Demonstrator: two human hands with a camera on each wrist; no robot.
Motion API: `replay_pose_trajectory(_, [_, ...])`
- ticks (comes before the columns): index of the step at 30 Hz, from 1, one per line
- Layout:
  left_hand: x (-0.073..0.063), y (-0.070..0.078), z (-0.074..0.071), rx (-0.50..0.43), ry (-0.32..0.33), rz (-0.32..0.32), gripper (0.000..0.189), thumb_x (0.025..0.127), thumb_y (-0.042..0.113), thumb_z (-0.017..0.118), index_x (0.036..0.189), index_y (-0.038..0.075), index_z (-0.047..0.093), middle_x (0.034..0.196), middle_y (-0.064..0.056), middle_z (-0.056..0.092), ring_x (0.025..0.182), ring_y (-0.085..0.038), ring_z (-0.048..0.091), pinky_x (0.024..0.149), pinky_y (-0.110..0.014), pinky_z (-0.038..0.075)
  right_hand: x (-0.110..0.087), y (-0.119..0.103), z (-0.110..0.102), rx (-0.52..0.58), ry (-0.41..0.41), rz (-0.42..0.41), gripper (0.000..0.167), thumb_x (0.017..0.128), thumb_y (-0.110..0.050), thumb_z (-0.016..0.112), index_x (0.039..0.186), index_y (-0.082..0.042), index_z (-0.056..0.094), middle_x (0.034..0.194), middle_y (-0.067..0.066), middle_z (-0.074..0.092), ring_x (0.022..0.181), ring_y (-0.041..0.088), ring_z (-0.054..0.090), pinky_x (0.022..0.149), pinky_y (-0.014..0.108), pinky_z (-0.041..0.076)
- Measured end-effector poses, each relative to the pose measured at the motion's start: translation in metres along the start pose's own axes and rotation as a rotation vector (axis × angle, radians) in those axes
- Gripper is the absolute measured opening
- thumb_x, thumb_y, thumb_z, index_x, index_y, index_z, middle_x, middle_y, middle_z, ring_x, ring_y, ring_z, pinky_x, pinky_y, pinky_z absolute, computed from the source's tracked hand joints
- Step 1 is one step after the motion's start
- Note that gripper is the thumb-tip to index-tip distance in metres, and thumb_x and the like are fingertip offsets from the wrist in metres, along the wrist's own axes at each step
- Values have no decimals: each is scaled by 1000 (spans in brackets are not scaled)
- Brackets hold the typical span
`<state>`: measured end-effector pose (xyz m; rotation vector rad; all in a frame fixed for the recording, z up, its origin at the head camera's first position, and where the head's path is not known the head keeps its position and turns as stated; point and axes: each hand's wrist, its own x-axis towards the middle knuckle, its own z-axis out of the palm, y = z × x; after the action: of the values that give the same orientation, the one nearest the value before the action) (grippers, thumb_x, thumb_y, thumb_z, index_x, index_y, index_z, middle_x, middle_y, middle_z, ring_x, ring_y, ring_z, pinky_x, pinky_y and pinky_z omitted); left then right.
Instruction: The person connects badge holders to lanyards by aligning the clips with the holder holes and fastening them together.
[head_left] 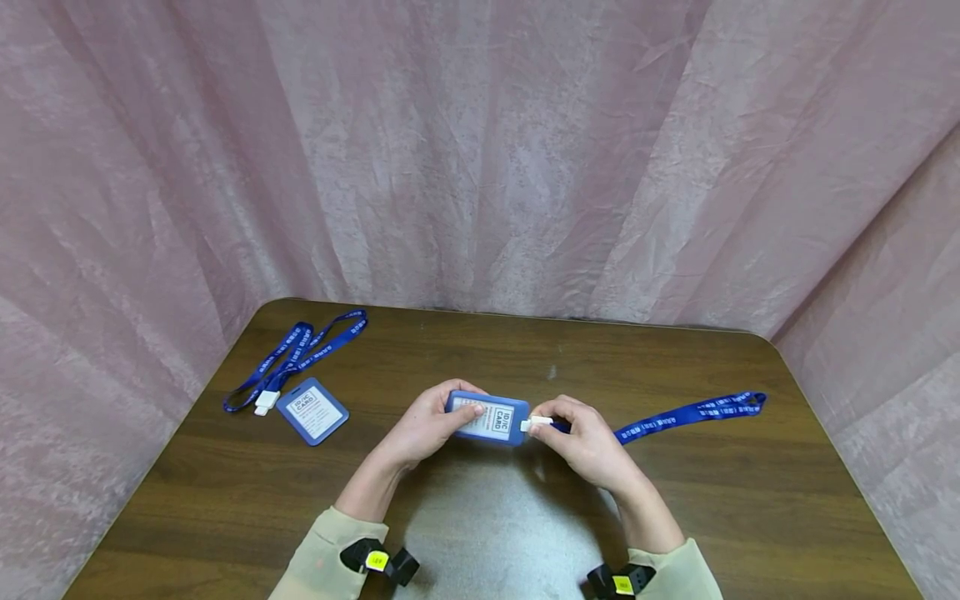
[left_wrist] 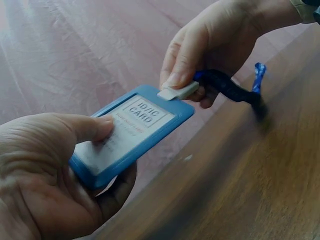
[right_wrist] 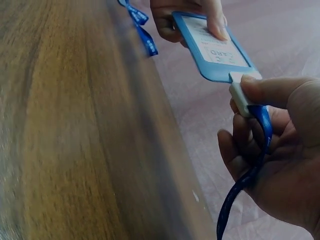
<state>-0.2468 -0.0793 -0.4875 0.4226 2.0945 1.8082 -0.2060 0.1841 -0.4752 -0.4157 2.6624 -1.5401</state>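
Note:
My left hand (head_left: 437,421) grips a blue badge holder (head_left: 517,408) by its lower end, thumb across the printed card face, fingers behind. The card inside reads "ID/IC CARD" in the left wrist view. At the holder's top edge, my right hand (head_left: 585,442) pinches the white plastic clip (left_wrist: 180,92) of a blue lanyard (head_left: 675,419) between thumb and fingers. The clip's tip lies over the slot end of the holder; whether it is fastened there I cannot tell. From the clip the strap passes under the right hand and stretches right across the table.
On the left of the wooden table (head_left: 225,492) lies a second blue badge holder (head_left: 313,412), face up. Beside it a second blue lanyard (head_left: 300,354) is loosely folded, its white clip (head_left: 266,402) near the holder's corner. A pink curtain (head_left: 480,167) hangs behind the table.

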Motion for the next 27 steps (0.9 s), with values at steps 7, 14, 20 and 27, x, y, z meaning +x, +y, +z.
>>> replay_pose_trajectory(7, [0,1,2,-4,-2,0,31,101,30,68,120,6,66,100,-9,69,88,-21,63,75,-34,50,0,-2,1,1,2,-2,10,96,-22,75,101,-13,75,99,-2,67,91,17,58,81,30,47])
replay_pose_trajectory(14, [-1,2,1,-1,-7,-14,32,100,32,68,120,7,67,102,-9,69,90,-21,63,76,-34,50,0,-3,1,0,3,3,11,96,-22,75,101,-13,75,99,-2,68,92,16,58,81,30,47])
replay_pose_trajectory(20, [0,0,-3,-4,-22,-24,31,99,33,70,119,9,68,103,-10,69,91,-23,62,76,-35,49,1,-3,0,-2,-10,5,8,95,-23,76,100,-17,75,100,-5,68,94,16,60,83,31,48])
replay_pose_trajectory(27, [0,1,-2,-6,-27,-27,31,100,32,69,119,7,67,104,-9,69,91,-22,62,77,-35,49,1,0,-2,8,-19,11,8,96,-24,75,100,-18,74,101,-5,67,95,18,60,85,32,48])
